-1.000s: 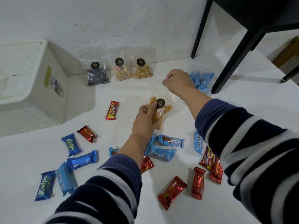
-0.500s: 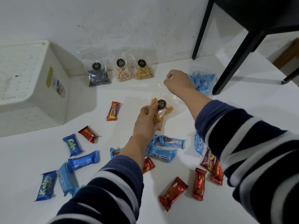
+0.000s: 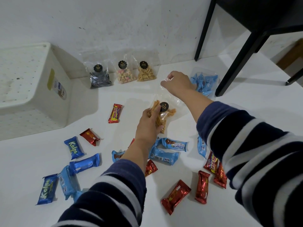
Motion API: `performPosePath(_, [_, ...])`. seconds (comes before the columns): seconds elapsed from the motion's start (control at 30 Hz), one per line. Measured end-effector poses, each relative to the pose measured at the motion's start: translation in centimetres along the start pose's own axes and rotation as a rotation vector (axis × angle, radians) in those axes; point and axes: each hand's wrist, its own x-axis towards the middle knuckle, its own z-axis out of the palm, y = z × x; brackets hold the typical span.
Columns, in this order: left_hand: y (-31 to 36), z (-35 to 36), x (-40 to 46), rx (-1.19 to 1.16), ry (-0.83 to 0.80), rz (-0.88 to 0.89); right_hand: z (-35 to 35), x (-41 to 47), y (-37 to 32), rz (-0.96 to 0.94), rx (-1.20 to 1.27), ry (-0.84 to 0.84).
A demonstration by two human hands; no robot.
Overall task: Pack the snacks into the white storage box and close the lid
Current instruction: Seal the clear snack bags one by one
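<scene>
Packing barely begun: clear plastic bag of orange snack sticks [image 3: 161, 114] gripped low by left hand [image 3: 150, 123], its top pinched by right hand [image 3: 177, 82]. Wrapped bars scattered around both hands; white perforated storage box [image 3: 32, 89] far left, lid unseen.

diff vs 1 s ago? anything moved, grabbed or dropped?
Almost nothing. Both hands keep the same hold on the clear bag of orange sticks: the left hand grips its lower part, the right hand pinches its top edge. No grip was taken or let go. The bag sits at about the same spot over the floor. The loose bars, the three bags by the wall and the white box are unmoved.
</scene>
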Motion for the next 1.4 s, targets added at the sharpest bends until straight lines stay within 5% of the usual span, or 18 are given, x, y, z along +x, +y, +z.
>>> performPosePath(1.4, [0.6,-0.2,-0.4,0.006,-0.02,-0.011,-2.3,-2.8,5.0,-0.062,-0.001,0.005])
